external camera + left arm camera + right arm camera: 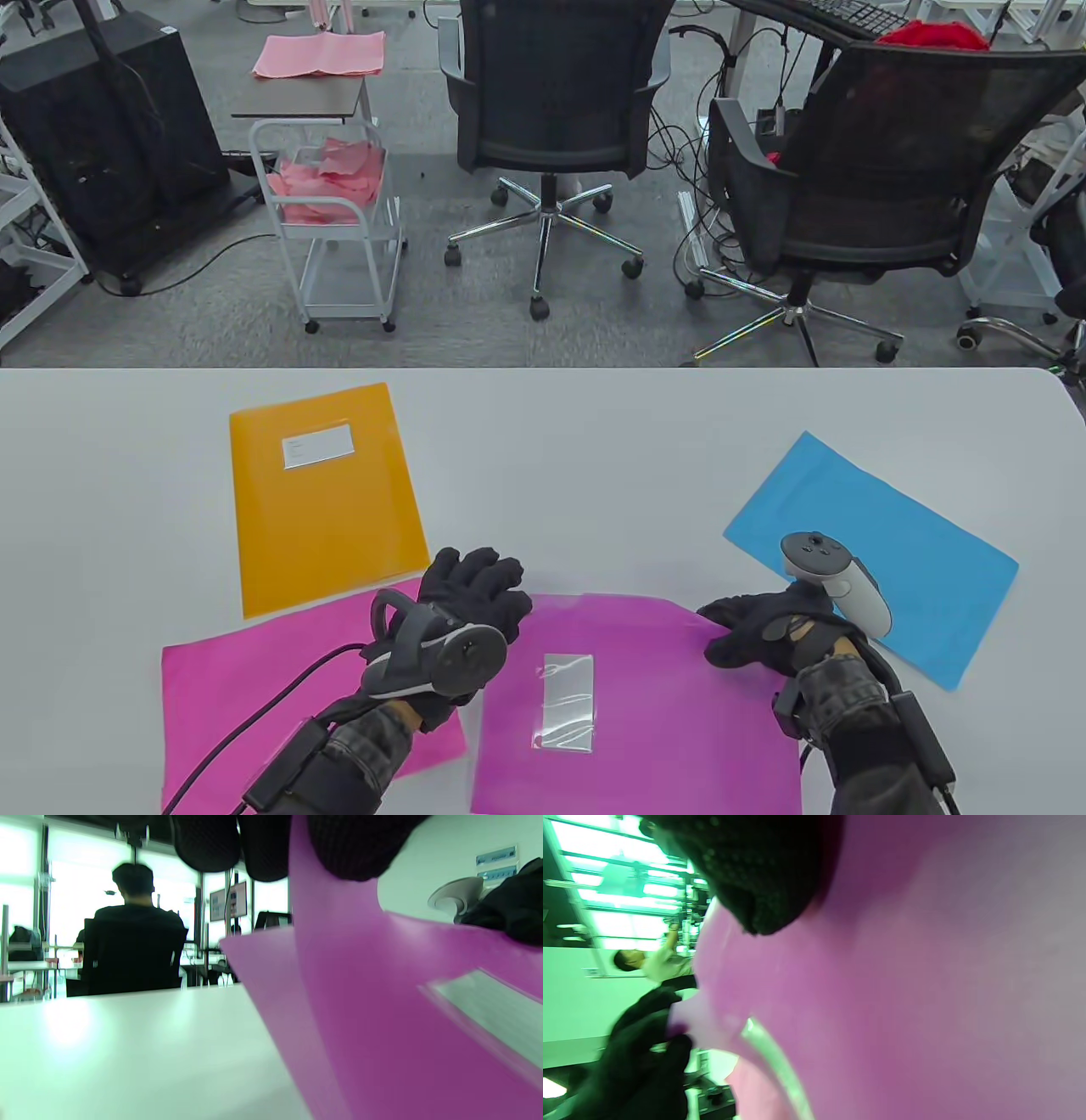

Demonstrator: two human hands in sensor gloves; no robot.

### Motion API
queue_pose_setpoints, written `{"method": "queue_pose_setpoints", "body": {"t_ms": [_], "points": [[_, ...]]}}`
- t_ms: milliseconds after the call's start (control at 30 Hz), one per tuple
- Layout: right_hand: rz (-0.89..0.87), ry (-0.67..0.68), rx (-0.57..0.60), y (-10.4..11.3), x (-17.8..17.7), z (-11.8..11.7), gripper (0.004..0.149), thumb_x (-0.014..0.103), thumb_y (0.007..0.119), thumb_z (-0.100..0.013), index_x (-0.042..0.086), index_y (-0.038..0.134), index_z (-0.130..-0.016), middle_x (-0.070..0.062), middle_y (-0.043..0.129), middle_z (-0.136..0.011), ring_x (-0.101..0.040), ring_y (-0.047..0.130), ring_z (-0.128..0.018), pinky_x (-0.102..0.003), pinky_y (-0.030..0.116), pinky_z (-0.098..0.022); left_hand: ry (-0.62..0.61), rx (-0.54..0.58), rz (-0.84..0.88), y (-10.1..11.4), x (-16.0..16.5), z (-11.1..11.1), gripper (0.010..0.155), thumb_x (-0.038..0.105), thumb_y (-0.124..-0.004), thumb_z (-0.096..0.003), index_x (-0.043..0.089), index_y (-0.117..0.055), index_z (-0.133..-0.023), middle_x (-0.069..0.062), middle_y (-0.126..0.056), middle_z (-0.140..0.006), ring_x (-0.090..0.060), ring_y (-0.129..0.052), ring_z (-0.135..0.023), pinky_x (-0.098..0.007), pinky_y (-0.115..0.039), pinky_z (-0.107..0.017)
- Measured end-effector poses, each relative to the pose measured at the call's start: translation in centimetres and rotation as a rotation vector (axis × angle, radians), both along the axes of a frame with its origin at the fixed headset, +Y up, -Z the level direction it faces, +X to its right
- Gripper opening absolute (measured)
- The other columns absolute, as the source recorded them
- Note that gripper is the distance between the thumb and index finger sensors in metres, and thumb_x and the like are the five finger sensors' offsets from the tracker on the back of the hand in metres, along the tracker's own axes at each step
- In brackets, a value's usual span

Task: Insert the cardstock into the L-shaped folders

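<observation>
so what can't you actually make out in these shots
- Purple folder: near edge cut off by the table view's bottom edge; whether card is inside cannot be told.
- Pink card: partly covered by the left hand and its tracker.
- Right hand: fingertips hidden at the folder's corner; grip unclear.
- Label on the orange folder: print too small.
- Right wrist view: blurred, mostly purple.

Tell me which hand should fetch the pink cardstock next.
Left, probably. The left hand is right beside the pink cardstock, its forearm lying over it. The right hand pins the magenta folder's far corner, away from that sheet.
</observation>
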State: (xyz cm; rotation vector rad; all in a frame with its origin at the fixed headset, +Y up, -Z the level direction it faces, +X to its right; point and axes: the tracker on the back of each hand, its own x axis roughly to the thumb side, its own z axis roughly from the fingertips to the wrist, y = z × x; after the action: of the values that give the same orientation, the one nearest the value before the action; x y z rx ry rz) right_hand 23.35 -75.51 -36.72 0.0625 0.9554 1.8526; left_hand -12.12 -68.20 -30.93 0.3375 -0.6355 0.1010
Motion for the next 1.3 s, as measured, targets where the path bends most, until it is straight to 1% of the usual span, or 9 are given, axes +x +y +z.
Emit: {"method": "queue_pose_setpoints", "body": {"t_ms": [133, 267, 433, 567, 800, 900, 1033, 1167, 1300], "points": [[0.212, 0.032, 0.071, 1.1, -0.7, 0.1, 0.074, 0.029, 0.090, -0.030, 0.016, 0.053, -0.093, -0.030, 0.075, -0.071, -0.050, 0.079, -0.052, -0.058, 0.071, -0.034, 0.055, -0.253, 0.315, -0.4, -0.5, -0.6, 0.040, 0.034, -0.080, -0.0424, 0.020, -0.081, -0.080, -0.008, -0.096, -0.069, -0.021, -0.112, -0.034, -0.044, -0.092, -0.026], [0.494, 0.067, 0.200, 1.4, -2.5, 0.3, 0.075, 0.035, 0.091, -0.032, 0.019, 0.051, -0.094, -0.029, 0.042, -0.093, -0.054, 0.049, -0.077, -0.060, 0.058, -0.051, 0.127, -0.390, 0.533, -1.2, -1.8, -1.6, 0.040, 0.032, -0.079, -0.0417, 0.019, -0.081, -0.080, -0.007, -0.098, -0.064, -0.018, -0.114, -0.027, -0.041, -0.095, -0.020], [0.896, 0.116, 0.555, 3.6, -7.5, 1.1, 0.077, 0.040, 0.091, -0.031, 0.021, 0.051, -0.094, -0.018, 0.035, -0.102, -0.048, 0.056, -0.070, -0.054, 0.062, -0.046, 0.165, -0.439, 0.538, -2.1, -2.0, -1.9, 0.040, 0.033, -0.079, -0.0424, 0.020, -0.081, -0.080, -0.007, -0.098, -0.065, -0.019, -0.114, -0.027, -0.041, -0.095, -0.021], [0.661, 0.303, 0.731, 4.3, -11.9, 2.3, 0.083, 0.043, 0.085, -0.033, 0.028, 0.034, -0.097, -0.009, 0.037, -0.106, -0.035, 0.086, -0.048, -0.042, 0.081, -0.029, 0.180, -0.479, 0.598, -2.6, -2.3, -2.0, 0.040, 0.033, -0.078, -0.0428, 0.021, -0.080, -0.081, -0.007, -0.098, -0.066, -0.020, -0.115, -0.028, -0.041, -0.095, -0.021], [0.586, 0.175, 0.847, 3.5, -9.3, 1.6, 0.066, 0.030, 0.086, -0.034, 0.024, 0.051, -0.090, -0.019, 0.061, -0.080, -0.032, 0.089, -0.036, -0.043, 0.081, -0.021, 0.249, -0.661, 0.847, -3.9, -4.3, -2.7, 0.039, 0.032, -0.078, -0.0428, 0.021, -0.080, -0.080, -0.007, -0.098, -0.065, -0.020, -0.115, -0.029, -0.041, -0.096, -0.023], [0.533, 0.048, 0.795, 3.8, -7.4, 0.9, 0.047, 0.030, 0.088, -0.030, 0.017, 0.072, -0.073, -0.021, 0.078, -0.067, -0.034, 0.094, -0.023, -0.043, 0.083, -0.010, 0.251, -0.716, 0.910, -4.4, -4.2, -2.8, 0.039, 0.033, -0.078, -0.0429, 0.020, -0.080, -0.080, -0.007, -0.099, -0.065, -0.020, -0.116, -0.029, -0.041, -0.096, -0.022], [0.401, 0.034, 0.637, 3.6, -6.0, 0.3, 0.044, 0.030, 0.085, -0.030, 0.018, 0.074, -0.071, -0.020, 0.090, -0.056, -0.028, 0.101, -0.016, -0.038, 0.089, -0.004, 0.216, -0.744, 0.937, -4.8, -4.2, -2.9, 0.042, 0.037, -0.074, -0.0465, 0.025, -0.076, -0.086, -0.005, -0.099, -0.068, -0.022, -0.116, -0.036, -0.042, -0.095, -0.028], [0.253, 0.069, 0.519, 3.5, -4.2, -0.3, 0.043, 0.033, 0.081, -0.034, 0.021, 0.072, -0.074, -0.016, 0.087, -0.053, -0.023, 0.097, -0.016, -0.035, 0.086, -0.007, 0.049, -1.002, 1.014, -6.5, -4.4, -3.1, 0.083, 0.065, -0.069, -0.0475, 0.019, -0.036, -0.108, -0.013, -0.080, -0.093, -0.035, -0.109, -0.058, -0.050, -0.088, -0.041], [0.138, 0.038, 0.485, 3.5, -3.0, -0.6, 0.043, 0.035, 0.080, -0.033, 0.022, 0.073, -0.073, -0.014, 0.088, -0.052, -0.021, 0.096, -0.014, -0.035, 0.085, -0.007, -0.068, -1.286, 0.903, -8.2, -4.1, -2.7, 0.111, 0.088, -0.056, -0.0441, 0.015, -0.001, -0.107, -0.025, -0.049, -0.110, -0.051, -0.086, -0.086, -0.061, -0.074, -0.057]]}}
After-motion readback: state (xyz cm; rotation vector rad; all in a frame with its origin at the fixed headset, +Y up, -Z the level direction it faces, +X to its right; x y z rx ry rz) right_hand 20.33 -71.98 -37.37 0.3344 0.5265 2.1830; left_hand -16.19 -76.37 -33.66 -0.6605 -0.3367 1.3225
